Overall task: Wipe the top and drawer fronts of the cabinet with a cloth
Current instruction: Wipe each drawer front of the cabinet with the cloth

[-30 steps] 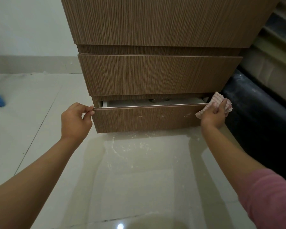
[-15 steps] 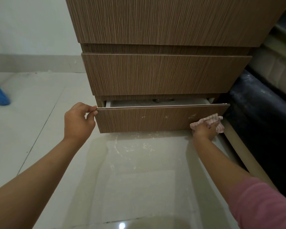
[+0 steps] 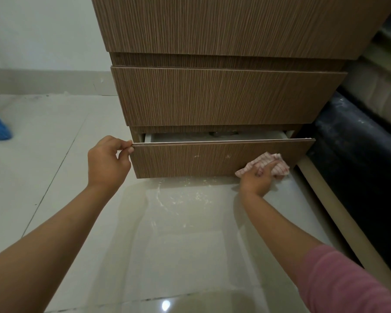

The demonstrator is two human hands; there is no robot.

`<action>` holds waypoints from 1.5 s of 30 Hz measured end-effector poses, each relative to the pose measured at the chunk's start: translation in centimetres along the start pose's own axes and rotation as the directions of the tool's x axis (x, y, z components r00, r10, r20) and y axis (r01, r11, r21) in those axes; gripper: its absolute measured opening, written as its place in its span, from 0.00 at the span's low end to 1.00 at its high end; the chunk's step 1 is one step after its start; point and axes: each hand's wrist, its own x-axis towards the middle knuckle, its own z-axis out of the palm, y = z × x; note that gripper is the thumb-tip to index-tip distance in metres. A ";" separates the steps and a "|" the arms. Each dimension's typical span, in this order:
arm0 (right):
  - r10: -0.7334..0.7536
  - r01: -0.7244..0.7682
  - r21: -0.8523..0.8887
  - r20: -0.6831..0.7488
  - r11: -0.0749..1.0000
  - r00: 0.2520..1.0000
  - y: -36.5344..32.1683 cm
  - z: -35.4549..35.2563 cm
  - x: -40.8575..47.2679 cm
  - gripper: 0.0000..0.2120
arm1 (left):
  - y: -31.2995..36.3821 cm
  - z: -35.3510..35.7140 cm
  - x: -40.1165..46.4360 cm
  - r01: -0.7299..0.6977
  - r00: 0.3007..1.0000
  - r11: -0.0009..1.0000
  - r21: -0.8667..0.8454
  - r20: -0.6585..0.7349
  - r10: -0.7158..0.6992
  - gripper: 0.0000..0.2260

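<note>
- Low at the wood-grain cabinet [image 3: 224,26], a person's right hand [image 3: 256,180] presses a pink checked cloth [image 3: 266,164] against the right end of the bottom drawer front [image 3: 190,160].
- The left hand [image 3: 106,162] pinches that drawer's top left corner, steadying it slightly open.
- Unwiped panel, speckled white, stretches leftward from the cloth along the drawer's long axis, so the stroke likely runs toward the left hand.
</note>
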 end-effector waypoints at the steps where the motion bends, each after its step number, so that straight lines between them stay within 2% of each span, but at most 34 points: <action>1: 0.050 -0.050 0.006 0.003 0.999 0.999 0.4 -0.1 0.2 0.27 | 0.0 0.0 0.0 0.006 1.000 1.000 -0.001 -0.001 -0.006 0.03; 3: 0.083 -0.083 -0.006 0.001 0.997 0.997 0.2 -0.6 0.9 0.27 | 0.0 0.0 0.0 0.007 1.000 1.000 0.004 0.002 -0.007 0.03; 5: 0.036 -0.037 -0.025 -0.025 0.999 0.999 -1.0 -0.9 1.3 0.26 | 0.0 0.0 0.0 0.005 1.000 1.000 0.010 0.005 -0.005 0.03; 9: -0.071 0.075 0.062 -0.065 0.995 0.995 -3.4 0.2 0.0 0.27 | 0.0 0.0 0.0 0.021 1.000 1.000 0.004 0.004 -0.021 0.04; 13: -0.152 0.152 0.110 -0.007 0.982 0.988 -3.0 3.0 -4.0 0.28 | 0.1 -0.1 0.0 0.031 0.999 1.000 -0.004 0.014 -0.031 0.04; 17: -0.111 0.102 0.148 0.052 0.984 0.992 -1.1 4.7 -6.2 0.29 | 0.1 -0.2 0.2 0.028 0.999 1.000 0.009 0.028 -0.028 0.04; 21: -0.098 0.095 0.111 0.021 0.989 0.995 0.8 3.8 -4.0 0.29 | 0.0 -0.3 0.2 0.016 0.999 1.000 0.014 0.036 -0.016 0.04; 24: -0.078 0.079 0.122 -0.017 0.989 0.997 -0.2 3.0 -2.2 0.28 | -0.1 -0.2 0.3 0.005 0.999 1.000 0.012 0.042 -0.006 0.04; 27: -0.073 0.078 0.211 -0.032 0.974 0.997 -2.4 3.8 -3.5 0.28 | -0.3 -0.2 0.4 -0.009 0.999 1.000 0.009 0.039 0.009 0.03; 32: -0.226 0.219 0.252 -0.003 0.943 0.974 -3.1 7.4 -9.8 0.31 | -0.5 -0.3 0.5 -0.076 0.996 0.996 0.043 0.046 0.074 0.03; 39: -0.295 0.281 0.182 0.051 0.942 0.954 0.4 9.5 -11.9 0.32 | -1.0 -0.3 0.7 -0.113 0.992 0.992 0.055 0.063 0.109 0.02; 45: -0.155 0.155 0.165 -0.010 0.974 0.988 1.1 7.8 -8.5 0.30 | -1.4 -0.1 0.6 -0.087 0.995 0.996 -0.017 0.050 0.088 0.03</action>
